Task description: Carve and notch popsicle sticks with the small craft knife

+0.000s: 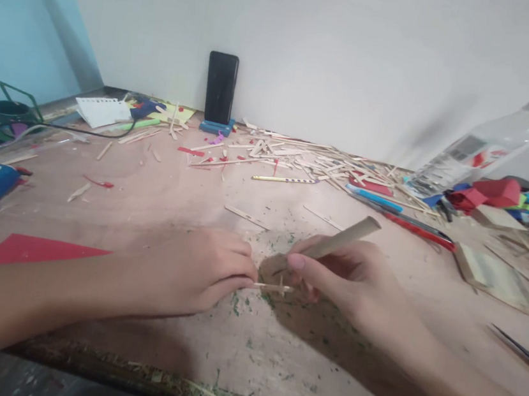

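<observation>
Scrap-littered tabletop (163,192), pale wall (334,59) beyond your fingers. Your right hand (356,277) grips a tan rod (344,238), upper end slanting past the thumb. Thin stick (269,286) runs from your left hand's (219,269) fingertips toward the right fingers; pinched or pressed, can't tell.

Thin stick (263,286): bare pale wood, matt.
Cylindrical rod (344,238): tan, smooth, matt; its material cannot be told.
Tabletop (173,190): wood-like board, dull, scuffed.
Front edge (160,379): rough and crumbly.
Craft-stick pieces (274,152): unvarnished wood, matt.
Smartphone (221,88): smooth black face, faintly glossy.
Phone stand (215,126): blue plastic.
Bottle (487,145): clear, shiny plastic.
Red sheet (36,251): flat, matt paper.
Notebook page (101,112): white paper, torn perforated edge.
Wall (335,52): smooth, matt.
</observation>
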Motion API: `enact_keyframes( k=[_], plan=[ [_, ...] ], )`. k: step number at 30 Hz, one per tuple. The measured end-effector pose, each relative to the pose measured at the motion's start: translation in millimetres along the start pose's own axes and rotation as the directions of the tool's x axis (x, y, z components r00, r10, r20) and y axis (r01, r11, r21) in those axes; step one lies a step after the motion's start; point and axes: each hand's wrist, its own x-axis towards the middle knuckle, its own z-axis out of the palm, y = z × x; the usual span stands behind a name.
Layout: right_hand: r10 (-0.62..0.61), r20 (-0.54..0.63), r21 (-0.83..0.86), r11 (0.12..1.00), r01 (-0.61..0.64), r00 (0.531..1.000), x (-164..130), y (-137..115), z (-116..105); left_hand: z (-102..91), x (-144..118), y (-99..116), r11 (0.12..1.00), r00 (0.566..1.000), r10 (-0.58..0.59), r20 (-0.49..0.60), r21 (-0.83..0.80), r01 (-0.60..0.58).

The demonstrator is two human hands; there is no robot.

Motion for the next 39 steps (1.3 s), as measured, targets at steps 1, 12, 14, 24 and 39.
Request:
enact_keyframes(
  k=[1,12,14,24,39],
  plan=[
    [-0.002,-0.013,0.02,1.0,0.003,1.0,0.4,-0.1,-0.6,0.3,-0.1,-0.5,1.0,1.0,-0.013,0.0,0.02,0.013],
    [0.013,0.016,0.119,0.993,-0.015,1.0,0.6,2.0,2.5,-0.4,1.0,-0.7,1.0,1.0,-0.013,-0.015,0.006,0.013],
    [0.01,0.009,0.112,0.994,-0.011,1.0,-0.6,1.8,2.5,-0.8,1.3,-0.2,1.0,1.0,-0.01,-0.013,0.0,0.01],
    [-0.064,0.029,0.011,0.998,0.064,0.998,-0.6,1.1,4.3,1.6,-0.2,-1.6,1.0,0.999,0.01,-0.035,0.002,-0.009],
    [-0.146,0.001,-0.079,0.986,0.146,0.989,-1.7,3.4,4.2,1.4,0.7,-0.9,1.0,0.999,0.009,-0.032,-0.001,-0.009]
  ],
)
